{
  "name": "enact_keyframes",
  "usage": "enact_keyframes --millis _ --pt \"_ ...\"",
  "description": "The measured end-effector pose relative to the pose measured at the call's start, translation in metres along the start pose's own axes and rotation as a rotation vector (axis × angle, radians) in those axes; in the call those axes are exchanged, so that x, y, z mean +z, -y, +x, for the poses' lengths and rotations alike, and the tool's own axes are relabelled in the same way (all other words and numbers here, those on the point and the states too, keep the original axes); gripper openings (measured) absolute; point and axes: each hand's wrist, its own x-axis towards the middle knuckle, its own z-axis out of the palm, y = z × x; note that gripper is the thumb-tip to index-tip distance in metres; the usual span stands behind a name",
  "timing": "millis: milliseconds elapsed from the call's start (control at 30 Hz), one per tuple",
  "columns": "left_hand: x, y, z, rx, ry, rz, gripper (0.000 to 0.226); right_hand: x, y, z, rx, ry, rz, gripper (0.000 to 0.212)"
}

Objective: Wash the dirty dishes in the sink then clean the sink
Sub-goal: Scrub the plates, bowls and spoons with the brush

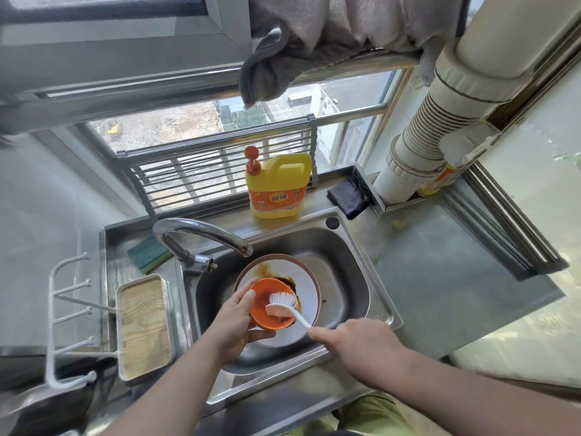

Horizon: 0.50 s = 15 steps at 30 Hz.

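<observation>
left hand (234, 322): it holds the orange bowl (267, 313) over the sink. the thumb is curled over the bowl's near rim and the other fingers are curled under it.
right hand (361, 347): its fingers are curled tight around the white handle of the brush (283, 306). i cannot see the fingertips.
brush: the white bristles press inside the bowl, just past the left thumb.
orange bowl: it is tilted toward the person, between the two hands, right above the plate.
plate (306, 297): white with a brown rim, it lies in the sink under the bowl. brown sauce is smeared on it, past the fingers of the left hand.
sink (352, 247): shiny metal, all around the plate, below both hands.
tap (201, 236): it curves over the sink, beyond the left hand.
sponge (147, 253): green and yellow, on the ledge, far past the left hand's fingers.
soap bottle (276, 187): yellow with an orange pump, standing behind the sink, well apart from both hands.
tray (145, 325): it sits beside the sink, out to the side of the left hand.
</observation>
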Motion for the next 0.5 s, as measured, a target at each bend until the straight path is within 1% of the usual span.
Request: enact_keyframes --millis 33,67,167,200,267,333,433,500 --pt "0.003 0.0 0.0 0.011 -0.01 -0.005 0.028 0.005 0.009 -0.003 0.038 0.003 0.119 0.037" --pt "0.007 0.003 0.0 0.02 -0.024 -0.018 0.029 0.008 0.017 -0.004 0.071 -0.001 0.259 0.031" --pt "0.016 0.019 -0.002 0.017 -0.081 -0.133 0.03 0.009 0.035 0.004 0.133 0.015 0.655 0.03" --pt "0.018 0.024 -0.004 0.006 -0.096 -0.185 0.029 0.009 0.038 0.009 0.165 0.012 0.796 0.026" --pt "0.02 0.034 -0.007 -0.009 -0.098 -0.288 0.03 0.013 0.043 0.021 0.28 0.002 1.128 0.018" --pt "0.022 0.04 -0.009 -0.008 -0.107 -0.37 0.032 0.02 0.048 0.029 0.418 0.012 1.418 0.016" --pt "0.027 0.04 -0.011 0.021 -0.141 -0.451 0.031 0.028 0.062 0.031 0.582 0.024 1.748 0.018" --pt "0.034 0.033 -0.013 0.032 -0.144 -0.441 0.031 0.031 0.069 0.027 0.609 0.062 1.821 0.02"
